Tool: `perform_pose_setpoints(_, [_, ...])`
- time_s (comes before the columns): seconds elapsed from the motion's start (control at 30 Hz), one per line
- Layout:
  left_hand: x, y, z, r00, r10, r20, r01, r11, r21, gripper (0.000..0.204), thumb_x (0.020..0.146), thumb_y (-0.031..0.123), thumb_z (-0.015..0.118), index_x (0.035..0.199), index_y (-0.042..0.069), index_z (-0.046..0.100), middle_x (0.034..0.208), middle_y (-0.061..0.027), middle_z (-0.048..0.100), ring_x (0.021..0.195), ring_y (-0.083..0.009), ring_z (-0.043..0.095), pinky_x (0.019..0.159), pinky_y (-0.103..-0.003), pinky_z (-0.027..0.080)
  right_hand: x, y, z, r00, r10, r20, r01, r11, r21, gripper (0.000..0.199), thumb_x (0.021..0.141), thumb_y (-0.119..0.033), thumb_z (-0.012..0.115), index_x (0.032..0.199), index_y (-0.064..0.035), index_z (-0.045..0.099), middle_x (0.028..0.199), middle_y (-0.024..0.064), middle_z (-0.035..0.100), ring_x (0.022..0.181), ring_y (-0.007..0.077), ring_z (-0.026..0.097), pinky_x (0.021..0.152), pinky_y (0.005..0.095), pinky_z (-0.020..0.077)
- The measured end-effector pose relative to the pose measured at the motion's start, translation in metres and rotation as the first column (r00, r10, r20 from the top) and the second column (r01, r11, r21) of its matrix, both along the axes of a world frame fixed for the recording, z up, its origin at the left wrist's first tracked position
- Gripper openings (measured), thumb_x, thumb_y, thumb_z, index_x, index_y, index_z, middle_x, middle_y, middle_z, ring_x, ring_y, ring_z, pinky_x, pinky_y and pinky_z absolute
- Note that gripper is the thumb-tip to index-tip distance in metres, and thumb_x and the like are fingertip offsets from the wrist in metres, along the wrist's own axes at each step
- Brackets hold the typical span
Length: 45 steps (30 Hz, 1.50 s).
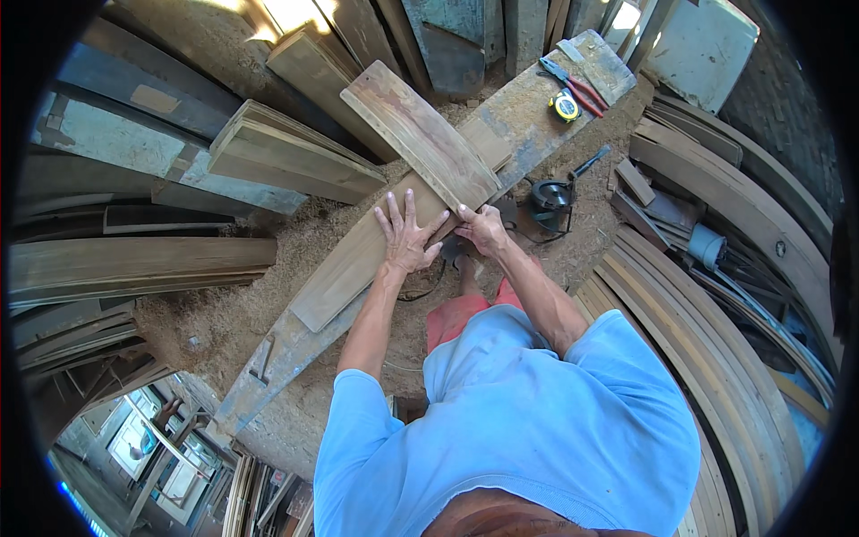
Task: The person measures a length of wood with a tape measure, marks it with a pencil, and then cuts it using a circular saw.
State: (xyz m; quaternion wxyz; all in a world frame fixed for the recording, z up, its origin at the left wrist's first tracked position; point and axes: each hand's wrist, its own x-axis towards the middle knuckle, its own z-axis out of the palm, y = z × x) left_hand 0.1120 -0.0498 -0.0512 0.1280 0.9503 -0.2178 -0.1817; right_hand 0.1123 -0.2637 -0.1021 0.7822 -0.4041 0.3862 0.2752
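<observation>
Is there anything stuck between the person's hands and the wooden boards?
Nothing visible. The left hand lies flat, fingers spread, right on the long plank. The right hand presses the end of the shorter board lying across it. The saw sits off to the right.

A yellow round tape measure is lying near the far end of the long weathered grey surface, just beside a pair of red-handled pliers. A black circular saw is resting on the sawdust-covered ground to the right of the surface. Stacks of flat brown wooden planks are leaning at the left, and long curved wooden strips are piling up along the right. A pale blue-grey panel is standing at the upper right corner.
</observation>
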Motion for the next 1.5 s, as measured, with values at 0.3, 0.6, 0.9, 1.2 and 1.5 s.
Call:
perform_pose_setpoints(0.3, [0.0,-0.002,-0.003,1.0,0.003,0.002,-0.003,1.0,0.006,0.09,0.075,0.046,0.086,0.154,0.055,0.044,0.173,-0.0293,0.0,0.153,-0.0642,-0.011,0.112,-0.086,-0.003,-0.001,-0.002,-0.009,0.999,-0.014,0.029,0.013,0.999,0.031,0.034,0.099,-0.019,0.073,0.125,-0.0004,0.059,0.114,0.0137,0.069,0.099,0.0298,0.071,0.093,0.0521,0.0577])
perform_pose_setpoints(0.6, [-0.001,0.0,-0.006,1.0,0.004,0.011,-0.004,1.0,-0.012,0.088,0.076,0.046,0.084,0.154,0.056,0.044,0.173,-0.0297,0.0,0.153,-0.064,-0.012,0.112,-0.086,-0.005,-0.001,-0.004,-0.011,1.0,0.008,0.001,-0.008,1.0,0.01,0.033,0.102,-0.017,0.07,0.128,-0.002,0.057,0.12,0.0132,0.069,0.1,0.0291,0.071,0.091,0.0509,0.0581])
perform_pose_setpoints(0.9, [0.001,-0.002,-0.002,1.0,0.006,-0.006,-0.006,1.0,0.003,0.099,0.075,0.047,0.086,0.159,0.053,0.035,0.172,-0.0308,0.002,0.153,-0.0651,-0.009,0.113,-0.086,-0.003,0.008,-0.007,-0.004,0.998,0.052,-0.045,-0.054,0.998,-0.033,0.04,0.101,-0.015,0.071,0.13,0.0009,0.048,0.118,0.0148,0.065,0.101,0.0314,0.07,0.091,0.0537,0.0594])
perform_pose_setpoints(1.2, [0.009,-0.001,0.007,0.972,0.235,0.028,-0.236,0.971,0.038,0.131,0.056,0.057,0.092,0.166,0.038,0.024,0.169,-0.0326,0.009,0.153,-0.0614,0.006,0.116,-0.082,0.006,0.017,-0.008,0.026,0.998,0.049,-0.03,-0.049,0.999,-0.01,0.041,0.099,-0.016,0.073,0.125,0.0061,0.051,0.118,0.0203,0.066,0.104,0.0363,0.07,0.094,0.0549,0.0582])
perform_pose_setpoints(1.5, [0.009,-0.002,0.008,0.971,0.238,0.021,-0.239,0.968,0.074,0.129,0.055,0.056,0.093,0.164,0.04,0.027,0.168,-0.0291,0.012,0.153,-0.0567,0.01,0.117,-0.08,0.008,0.014,-0.02,0.025,0.954,0.294,-0.048,-0.298,0.948,-0.109,0.039,0.103,-0.029,0.07,0.121,0.0034,0.058,0.103,0.0146,0.071,0.088,0.0239,0.071,0.08,0.0405,0.0592])
